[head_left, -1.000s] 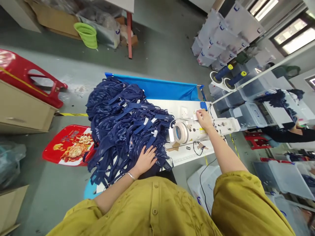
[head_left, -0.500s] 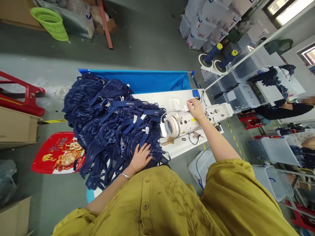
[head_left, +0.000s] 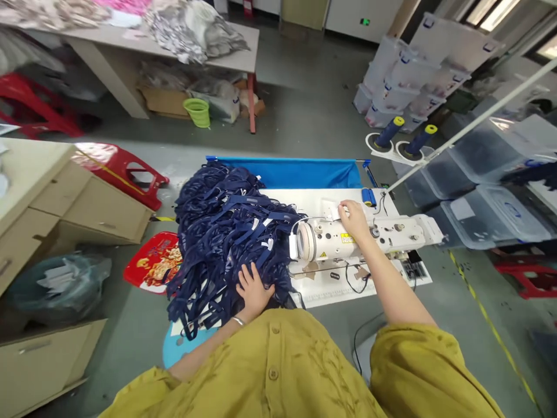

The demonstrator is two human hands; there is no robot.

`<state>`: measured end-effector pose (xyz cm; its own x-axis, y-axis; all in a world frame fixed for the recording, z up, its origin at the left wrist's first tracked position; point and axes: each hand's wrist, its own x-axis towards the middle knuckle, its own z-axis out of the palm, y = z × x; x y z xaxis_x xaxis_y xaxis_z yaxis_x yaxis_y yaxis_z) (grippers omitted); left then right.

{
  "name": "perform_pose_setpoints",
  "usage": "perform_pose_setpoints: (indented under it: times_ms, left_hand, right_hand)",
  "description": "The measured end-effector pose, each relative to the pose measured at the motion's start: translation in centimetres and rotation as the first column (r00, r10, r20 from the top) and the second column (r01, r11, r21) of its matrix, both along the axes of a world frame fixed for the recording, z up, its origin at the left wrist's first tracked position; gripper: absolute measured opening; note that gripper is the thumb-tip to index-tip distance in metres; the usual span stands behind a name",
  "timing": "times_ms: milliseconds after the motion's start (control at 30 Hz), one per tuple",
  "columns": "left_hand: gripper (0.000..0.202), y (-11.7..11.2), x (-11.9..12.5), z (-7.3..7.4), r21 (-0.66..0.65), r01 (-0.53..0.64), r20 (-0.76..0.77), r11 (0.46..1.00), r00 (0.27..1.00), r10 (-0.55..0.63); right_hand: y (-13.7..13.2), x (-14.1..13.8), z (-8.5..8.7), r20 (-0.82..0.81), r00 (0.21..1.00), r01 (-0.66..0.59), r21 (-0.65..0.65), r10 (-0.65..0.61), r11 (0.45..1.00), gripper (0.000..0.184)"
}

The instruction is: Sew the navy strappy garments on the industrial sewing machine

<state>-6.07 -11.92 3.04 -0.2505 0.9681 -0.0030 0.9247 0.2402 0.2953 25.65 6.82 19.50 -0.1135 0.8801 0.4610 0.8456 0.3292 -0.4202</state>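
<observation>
A heap of navy blue garments with straps [head_left: 217, 244] and small white labels covers the left part of a white sewing table [head_left: 317, 287]. My left hand [head_left: 255, 291] lies on its near edge, fingers spread, holding nothing. To the right is a white sewing machine [head_left: 326, 239] with a yellow sticker. My right hand [head_left: 354, 220] reaches over the machine head, its fingers closed around a small white box [head_left: 334, 212] on the far side. A white cable leads from this box to the machine's left end. The undersides of the fingers are hidden.
A blue cloth trough [head_left: 300, 172] runs along the table's far edge. Navy thread cones [head_left: 389, 133] stand on a rack at the right. Behind are stacked clear boxes [head_left: 404, 75]. A red stool top [head_left: 150, 261] sits left of the heap, near a wooden cabinet [head_left: 82, 197].
The head view has swung left and up, showing a cloth-covered table and cabinet. My left hand's fingers look more spread on the heap. My right hand stays at the machine.
</observation>
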Motion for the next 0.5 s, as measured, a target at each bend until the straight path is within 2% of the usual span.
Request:
perform_pose_setpoints:
  times_ms: [167,333,500]
  left_hand:
    - [0.078,2.2,-1.4,1.8,-0.037,0.065,-0.004,0.997,0.998,-0.065]
    - [0.08,2.9,-4.6,4.2,-0.065,0.143,-0.064,0.988,0.987,-0.147]
    - [0.082,2.3,-5.9,4.7,-0.094,0.165,-0.037,0.982,0.985,-0.169]
  right_hand:
    - [-0.1,0.2,-0.2,0.047,0.999,-0.014,-0.023,0.015,1.0,0.024]
    - [-0.1,0.2,-0.2,0.075,0.996,-0.04,-0.009,0.04,0.999,0.026]
    - [-0.3,0.2,-0.4,0.113,0.992,-0.054,0.024,0.051,0.998,0.028]
